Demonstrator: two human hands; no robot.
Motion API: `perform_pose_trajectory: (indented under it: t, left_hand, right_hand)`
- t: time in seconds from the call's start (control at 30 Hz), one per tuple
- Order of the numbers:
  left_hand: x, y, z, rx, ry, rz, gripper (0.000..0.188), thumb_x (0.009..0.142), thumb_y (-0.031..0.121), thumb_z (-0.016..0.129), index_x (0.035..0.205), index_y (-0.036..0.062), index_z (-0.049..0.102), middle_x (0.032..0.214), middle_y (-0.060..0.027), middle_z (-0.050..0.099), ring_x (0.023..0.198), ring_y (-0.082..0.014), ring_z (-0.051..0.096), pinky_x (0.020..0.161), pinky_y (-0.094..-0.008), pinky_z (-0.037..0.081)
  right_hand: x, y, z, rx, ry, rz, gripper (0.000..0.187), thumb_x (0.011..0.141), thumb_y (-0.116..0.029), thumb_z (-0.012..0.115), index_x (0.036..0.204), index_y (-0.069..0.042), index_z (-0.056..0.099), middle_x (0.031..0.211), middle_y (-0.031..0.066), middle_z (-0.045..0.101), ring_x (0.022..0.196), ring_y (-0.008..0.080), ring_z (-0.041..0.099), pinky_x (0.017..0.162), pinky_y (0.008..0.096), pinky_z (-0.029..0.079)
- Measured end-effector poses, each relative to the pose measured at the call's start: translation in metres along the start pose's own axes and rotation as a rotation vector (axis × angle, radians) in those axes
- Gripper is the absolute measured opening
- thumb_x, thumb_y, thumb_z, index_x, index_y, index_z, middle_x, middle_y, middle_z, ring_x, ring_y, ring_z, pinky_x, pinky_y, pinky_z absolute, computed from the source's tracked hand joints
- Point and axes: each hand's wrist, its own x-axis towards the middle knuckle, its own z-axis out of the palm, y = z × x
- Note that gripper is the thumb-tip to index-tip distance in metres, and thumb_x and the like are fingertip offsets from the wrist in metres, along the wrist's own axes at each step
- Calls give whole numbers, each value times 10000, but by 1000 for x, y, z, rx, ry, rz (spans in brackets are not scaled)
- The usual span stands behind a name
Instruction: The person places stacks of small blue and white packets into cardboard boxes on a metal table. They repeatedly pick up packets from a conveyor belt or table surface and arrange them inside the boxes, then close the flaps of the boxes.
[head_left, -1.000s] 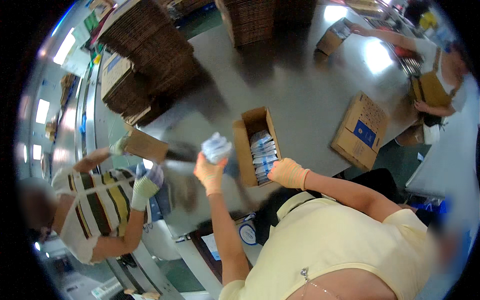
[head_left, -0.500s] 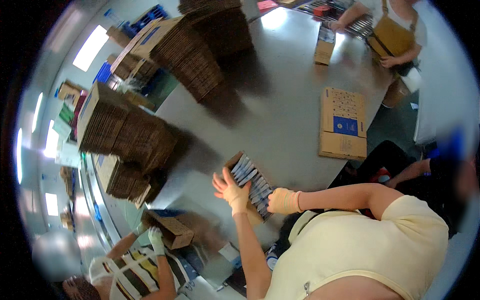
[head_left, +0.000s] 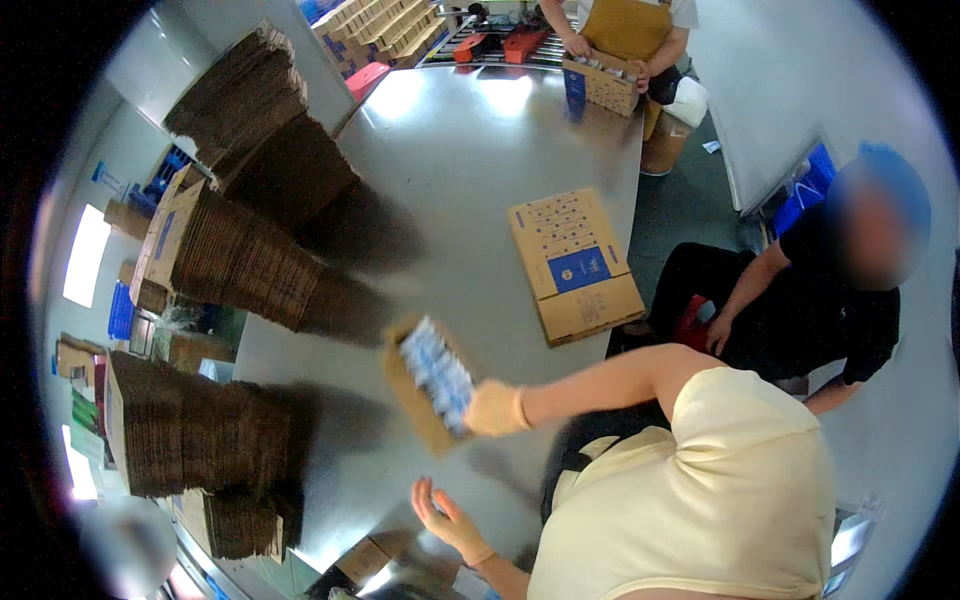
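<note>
An open cardboard box (head_left: 405, 385) sits on the metal table in front of me, slightly smeared by motion. A row of blue-and-white packets (head_left: 437, 368) fills it. My right hand (head_left: 495, 408), in a pale glove, is closed on the box's right-hand end; its fingertips are partly hidden by the packets and the box wall. Nearer to me, my left hand (head_left: 447, 520) hovers over the table apart from the box. Its fingers are spread and it holds nothing.
Tall stacks of flattened cardboard (head_left: 190, 425) line the table's left side. A closed flat carton (head_left: 575, 265) lies at its right edge. At the far end a co-worker handles a filled box (head_left: 603, 85). Another person (head_left: 800, 290) in black sits at the right.
The box has moved left, held by my right hand. My left hand has let go of it and come back toward me. The view has turned to the right.
</note>
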Motion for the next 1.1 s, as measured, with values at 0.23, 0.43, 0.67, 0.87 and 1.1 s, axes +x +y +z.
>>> perform_pose_trajectory:
  t: [0.23, 0.43, 0.67, 0.87, 1.1]
  left_hand:
    - [-69, -34, -6, 82, -291, -18, 235, 878, 55, 544, 1091, -13, 617, 1084, -149, 616, 1007, -305, 582, 879, -374, 462]
    - [-113, -48, 18, -30, -297, -209, 223, 870, 79, 559, 1063, -15, 617, 1060, -173, 616, 988, -341, 577, 873, -398, 459]
    - [-89, -25, 35, 57, -362, 10, 263, 874, 173, 588, 1099, 38, 611, 1092, -164, 612, 1013, -358, 563, 870, -433, 449]
    - [-75, -27, 32, 139, -390, -13, 280, 855, 165, 606, 1106, 42, 609, 1101, -149, 615, 1033, -343, 560, 890, -438, 442]
    - [-62, -16, 37, 209, -444, 21, 275, 844, 162, 608, 1096, 50, 614, 1094, -142, 616, 1039, -338, 558, 885, -441, 443]
  right_hand:
    - [14, 212, -116, -403, 410, 789, 239, 800, -227, 608, 901, -11, 600, 905, 136, 623, 803, 341, 607, 703, 454, 517]
    - [-129, 209, -122, -44, -132, 1408, 561, 789, -501, 642, 1077, -20, 655, 1037, 155, 663, 943, 329, 644, 781, 495, 490]
    - [-180, 160, -62, 52, -157, 1647, 677, 689, -655, 679, 1005, -58, 691, 963, 97, 688, 863, 273, 658, 737, 398, 458]
    - [-177, 162, -66, 3, -238, 1650, 721, 636, -690, 703, 1021, -80, 689, 904, 52, 681, 823, 228, 642, 734, 349, 410]
    - [-185, 162, -53, 83, -105, 1563, 643, 663, -596, 730, 989, -44, 688, 942, 100, 690, 889, 251, 647, 749, 374, 419]
